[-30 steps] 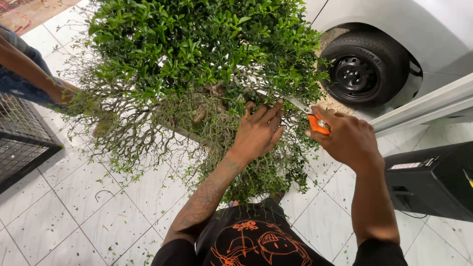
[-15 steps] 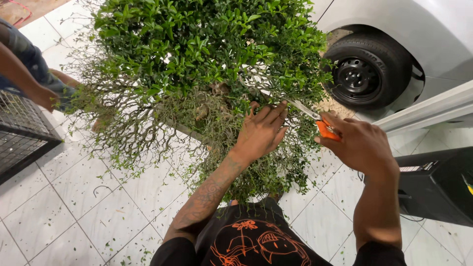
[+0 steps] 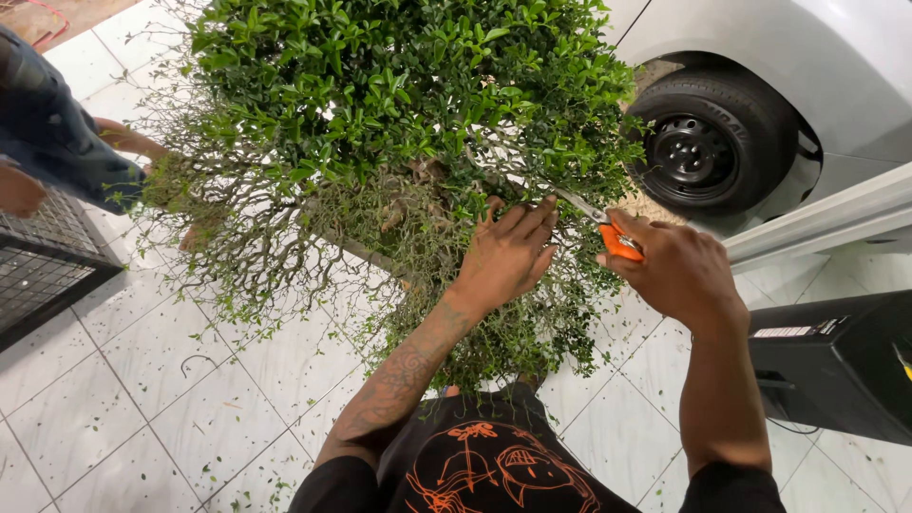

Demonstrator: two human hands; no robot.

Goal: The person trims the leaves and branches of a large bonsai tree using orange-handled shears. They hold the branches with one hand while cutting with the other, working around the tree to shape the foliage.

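The person wears a black short-sleeved shirt with an orange line drawing printed on it, and tattoo patterns run along the left forearm.

White tiled floor, strewn with small green clippings. Stood directly on it: black wire crate at left, black box at right, car tyre behind.
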